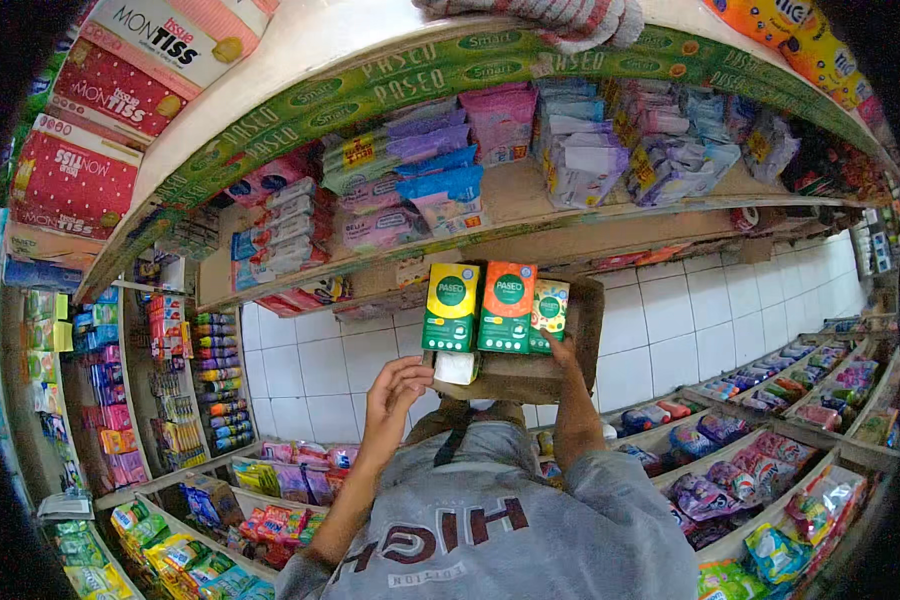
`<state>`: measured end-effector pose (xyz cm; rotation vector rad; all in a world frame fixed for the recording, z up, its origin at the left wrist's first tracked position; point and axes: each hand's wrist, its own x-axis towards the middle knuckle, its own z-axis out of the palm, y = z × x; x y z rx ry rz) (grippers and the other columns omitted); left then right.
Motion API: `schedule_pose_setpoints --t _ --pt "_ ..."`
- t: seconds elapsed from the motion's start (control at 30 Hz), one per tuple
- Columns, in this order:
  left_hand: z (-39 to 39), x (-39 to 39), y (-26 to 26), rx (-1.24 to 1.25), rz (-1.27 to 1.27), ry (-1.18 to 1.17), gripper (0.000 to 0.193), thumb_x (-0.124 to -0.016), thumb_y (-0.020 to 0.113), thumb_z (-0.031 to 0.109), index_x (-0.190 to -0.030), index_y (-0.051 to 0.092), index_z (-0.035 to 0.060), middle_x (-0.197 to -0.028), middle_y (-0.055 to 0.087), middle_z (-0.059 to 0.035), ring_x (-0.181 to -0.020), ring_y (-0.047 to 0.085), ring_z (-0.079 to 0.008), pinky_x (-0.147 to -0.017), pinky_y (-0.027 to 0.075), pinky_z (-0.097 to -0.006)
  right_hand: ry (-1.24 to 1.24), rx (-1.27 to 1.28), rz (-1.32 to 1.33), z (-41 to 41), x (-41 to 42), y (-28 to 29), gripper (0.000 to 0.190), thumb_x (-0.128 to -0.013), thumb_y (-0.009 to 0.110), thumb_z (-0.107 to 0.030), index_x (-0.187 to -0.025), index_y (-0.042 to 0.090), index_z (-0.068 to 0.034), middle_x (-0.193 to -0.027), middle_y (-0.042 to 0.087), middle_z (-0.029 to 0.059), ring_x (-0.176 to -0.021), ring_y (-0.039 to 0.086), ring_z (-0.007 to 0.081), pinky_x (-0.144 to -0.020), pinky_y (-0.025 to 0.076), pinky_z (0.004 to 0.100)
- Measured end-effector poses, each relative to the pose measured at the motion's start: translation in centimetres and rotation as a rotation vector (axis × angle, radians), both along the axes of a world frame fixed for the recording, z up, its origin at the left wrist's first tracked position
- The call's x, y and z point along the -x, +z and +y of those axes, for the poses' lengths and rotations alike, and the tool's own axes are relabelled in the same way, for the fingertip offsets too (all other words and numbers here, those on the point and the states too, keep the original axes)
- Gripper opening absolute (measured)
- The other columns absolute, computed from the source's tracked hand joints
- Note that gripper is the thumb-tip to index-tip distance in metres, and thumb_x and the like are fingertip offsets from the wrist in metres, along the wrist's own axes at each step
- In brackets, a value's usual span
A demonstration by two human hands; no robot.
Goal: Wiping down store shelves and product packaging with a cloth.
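Note:
A brown cardboard box [591, 315] is in front of my body at waist height. Inside it stand a yellow-and-green Paseo tissue pack [450, 307], an orange-and-green Paseo pack [507, 307] and a smaller cream-and-green Paseo pack [550, 306]. A white item [456, 368] shows below the yellow pack. My right hand [565, 352] grips the lower edge of the cream pack, thumb on its front. With fingers loosely bent and nothing visible in them, my left hand [399, 384] is beside the box's left edge, close to the yellow pack; contact is unclear.
Ahead runs a wooden shelf [510, 217] with wipes packs [581, 161] and a green-printed front strip [412, 75] above. Red tissue packs [75, 176] are stacked at left. Low racks of pouches [765, 457] flank me on a white tiled floor [667, 315]. A striped cloth [592, 19] lies on top.

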<state>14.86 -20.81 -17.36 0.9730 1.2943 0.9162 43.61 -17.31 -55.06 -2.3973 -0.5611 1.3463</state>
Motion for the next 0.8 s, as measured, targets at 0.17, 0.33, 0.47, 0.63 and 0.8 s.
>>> schedule_pose_setpoints --t 0.17,0.33,0.47,0.63,0.8 --pt "0.2 0.8 -0.2 0.014 -0.003 0.001 0.033 -0.087 0.049 0.011 -0.117 0.045 0.0004 -0.104 0.057 -0.0107 -0.096 0.054 -0.0157 -0.083 0.041 -0.0271 0.028 -0.116 0.067 0.0 -0.1 2.7 0.09 -0.054 0.075 -0.057 -0.109 0.052 0.011 -0.11 0.056 0.0236 -0.102 0.054 0.0311 -0.085 0.043 0.0401" --pt "1.6 -1.0 -0.3 -0.025 -0.079 -0.074 0.034 -0.086 0.048 0.014 -0.118 0.044 0.0017 -0.103 0.057 -0.0104 -0.095 0.055 -0.0163 -0.083 0.043 -0.03 -0.062 -0.251 0.024 -1.7 -4.4 3.0 0.089 -0.046 0.08 -0.054 -0.099 0.056 0.013 -0.097 0.06 0.0224 -0.087 0.06 0.0284 -0.073 0.047 0.0381" --pt "2.5 -0.2 -1.0 -0.068 -0.116 -0.106 0.034 -0.086 0.048 0.014 -0.118 0.043 0.0022 -0.104 0.056 -0.0096 -0.096 0.054 -0.0166 -0.083 0.043 -0.0304 0.097 -0.245 -0.134 -1.9 -3.4 9.7 0.08 -0.049 0.082 -0.042 -0.103 0.053 0.008 -0.097 0.061 0.0187 -0.088 0.06 0.026 -0.075 0.048 0.0345" --pt "3.8 -1.5 -2.0 -0.077 -0.207 -0.216 0.032 -0.087 0.048 0.014 -0.118 0.044 0.0037 -0.105 0.057 -0.0096 -0.096 0.054 -0.0168 -0.083 0.043 -0.0291 0.021 -0.389 -0.069 -4.8 -4.2 16.9 0.073 -0.052 0.08 -0.04 -0.099 0.052 0.009 -0.093 0.061 0.0182 -0.083 0.061 0.0235 -0.071 0.049 0.0327" --pt "5.3 -3.5 -3.3 -0.057 -0.24 -0.398 0.039 -0.087 0.052 0.018 -0.123 0.039 0.0067 -0.113 0.053 -0.0087 -0.101 0.052 -0.0168 -0.086 0.041 -0.0306 -0.073 -0.55 -0.065 -5.4 -3.5 26.4 0.075 -0.054 0.081 -0.035 -0.105 0.048 0.01 -0.091 0.061 0.0159 -0.083 0.06 0.0216 -0.071 0.049 0.0307"
